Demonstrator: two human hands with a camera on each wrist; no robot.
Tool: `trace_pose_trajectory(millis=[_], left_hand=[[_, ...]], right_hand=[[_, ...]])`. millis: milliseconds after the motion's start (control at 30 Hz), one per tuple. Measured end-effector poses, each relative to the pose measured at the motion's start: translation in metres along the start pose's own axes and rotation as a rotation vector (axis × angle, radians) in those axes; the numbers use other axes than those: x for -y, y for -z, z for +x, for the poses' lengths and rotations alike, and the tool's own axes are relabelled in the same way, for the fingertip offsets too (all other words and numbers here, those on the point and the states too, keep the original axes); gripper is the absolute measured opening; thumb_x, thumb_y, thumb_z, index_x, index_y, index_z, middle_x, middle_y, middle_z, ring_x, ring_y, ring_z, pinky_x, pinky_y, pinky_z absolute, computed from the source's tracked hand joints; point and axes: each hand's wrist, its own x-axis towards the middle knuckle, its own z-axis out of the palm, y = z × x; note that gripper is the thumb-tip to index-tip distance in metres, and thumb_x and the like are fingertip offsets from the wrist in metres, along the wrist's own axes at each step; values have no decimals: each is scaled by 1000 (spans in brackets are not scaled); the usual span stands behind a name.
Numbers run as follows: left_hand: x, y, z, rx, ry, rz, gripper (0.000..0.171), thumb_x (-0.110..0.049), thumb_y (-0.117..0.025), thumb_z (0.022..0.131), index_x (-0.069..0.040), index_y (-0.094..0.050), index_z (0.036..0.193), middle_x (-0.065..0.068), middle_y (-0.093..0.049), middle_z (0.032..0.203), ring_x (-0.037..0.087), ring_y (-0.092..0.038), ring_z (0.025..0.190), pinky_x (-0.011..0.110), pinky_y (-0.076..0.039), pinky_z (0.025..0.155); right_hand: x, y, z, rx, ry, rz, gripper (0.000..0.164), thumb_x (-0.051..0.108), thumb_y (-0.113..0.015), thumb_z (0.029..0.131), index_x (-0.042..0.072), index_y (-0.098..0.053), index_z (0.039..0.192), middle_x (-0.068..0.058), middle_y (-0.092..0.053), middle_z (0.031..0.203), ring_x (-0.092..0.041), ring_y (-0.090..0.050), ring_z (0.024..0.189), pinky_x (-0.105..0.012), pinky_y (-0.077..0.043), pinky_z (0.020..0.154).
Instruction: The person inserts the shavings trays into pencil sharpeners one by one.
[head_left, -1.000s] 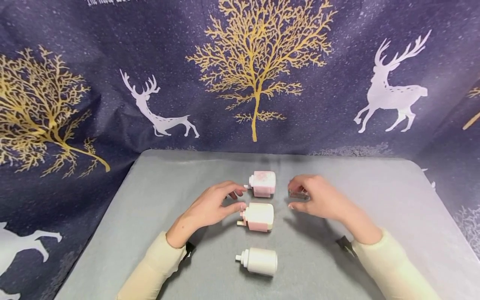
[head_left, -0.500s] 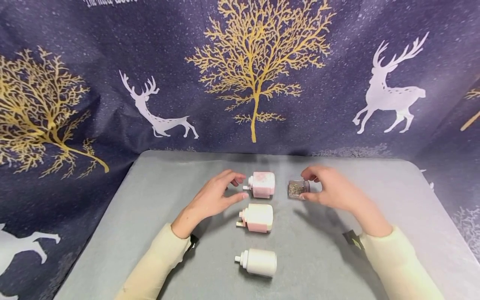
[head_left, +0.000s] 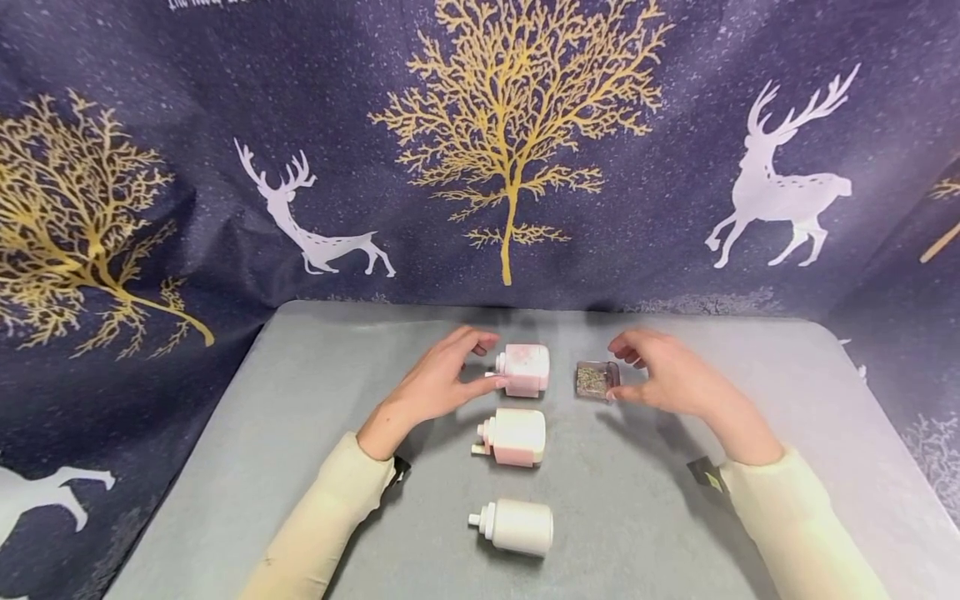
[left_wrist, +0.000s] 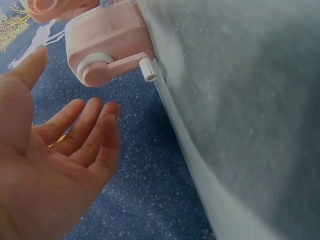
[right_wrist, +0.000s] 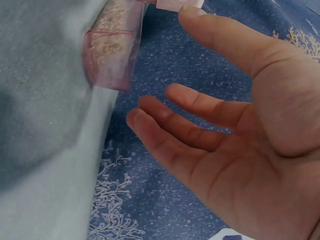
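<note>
A pink crank pencil sharpener (head_left: 527, 368) lies toward the back of the table, its crank side facing left. My left hand (head_left: 431, 385) is beside that crank side, fingers spread and loosely bent, thumb overlapping the body in the head view. In the left wrist view a gap shows between the thumb and the sharpener (left_wrist: 112, 37). To the right lies a clear pinkish box (head_left: 595, 379) with shavings inside, perhaps a sharpener drawer. My right hand (head_left: 667, 375) is just right of it, fingers relaxed, thumb tip right at its edge.
Nearer the front, a second pink and cream sharpener (head_left: 520, 432) and a white one (head_left: 522, 527) are lined up behind one another on the grey table (head_left: 330, 367). A dark blue cloth (head_left: 637, 208) with deer and trees hangs behind the table.
The right hand has let go of the clear box and drawn back to the right, leaving it on the table. My left hand has moved farther back, to the rear sharpener.
</note>
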Motion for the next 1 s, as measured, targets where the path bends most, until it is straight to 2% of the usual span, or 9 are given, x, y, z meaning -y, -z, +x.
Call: trace_pose_trajectory(millis=[233,500,600,800,1000], left_hand=[[5,-5,5,21,-27,-20,62,-52,-67,87,-19,-52,137,0,-55,125,15,-55,110,35,-48,91],[6,-10,11,86,-12,-29,69,-53,-66,87,-15,-49,142,-2,-53,129,16,-53,115,37,-44,98],[7,-13,13,87,-17,-28,66,-52,-65,88,-18,-49,142,-5,-52,130,14,-52,116,36,-43,100],[7,-16,13,78,-43,-68,58,-47,-63,92,-20,-51,141,-7,-52,130,15,-55,109,35,-46,92],[8,-17,14,106,-10,-97,59,-47,-61,93,-19,-48,143,-9,-50,133,14,-55,109,36,-48,89]], right_hand=[[-5,-5,1,11,0,7,64,26,-85,68,-3,-59,119,-14,-64,109,-27,-60,95,-46,-52,85],[-14,-10,1,53,10,44,69,22,-86,66,-4,-58,123,-12,-65,104,-26,-62,91,-45,-54,80],[-16,-13,2,65,11,66,67,20,-86,66,-4,-58,121,-11,-66,101,-25,-62,89,-45,-53,80],[-22,-19,5,90,8,88,64,16,-85,66,-5,-58,119,-9,-67,95,-23,-62,87,-43,-54,80],[-27,-22,7,88,5,86,60,16,-86,65,-4,-60,116,-8,-67,93,-22,-62,85,-42,-54,79]])
